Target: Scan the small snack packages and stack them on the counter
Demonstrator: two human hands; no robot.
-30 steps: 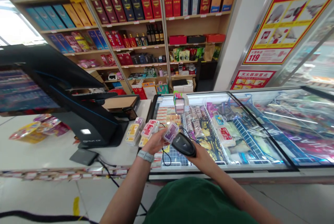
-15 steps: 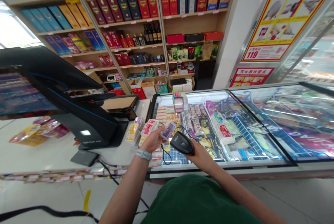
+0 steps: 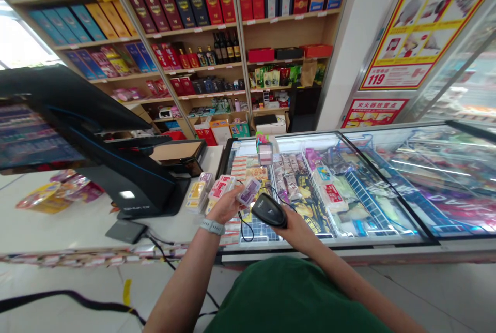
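Observation:
My left hand (image 3: 225,206) is closed on a small clear pack with a purple-and-white label (image 3: 249,191), held up over the freezer's left edge. A black barcode scanner (image 3: 268,210) is gripped in my right hand (image 3: 291,227), its head facing the pack, with a small gap between them. The scanner's thin cable loops below and behind it. Close by my left hand, a pack with a red label (image 3: 222,186) and packs with yellow labels (image 3: 197,194) stand on the counter's end. The fingertips under the pack are partly hidden.
A glass-topped freezer (image 3: 310,240) with frozen goods stretches to the right. On the left counter (image 3: 166,240) stand a black register screen (image 3: 132,183), a small dark box (image 3: 126,231) and bagged snacks (image 3: 58,193). Shelves of boxes and bottles (image 3: 194,33) rise behind. A black strap and cables hang low.
The view shifts very slightly. Both hands stay nearly in place, still holding the pack and the scanner close together.

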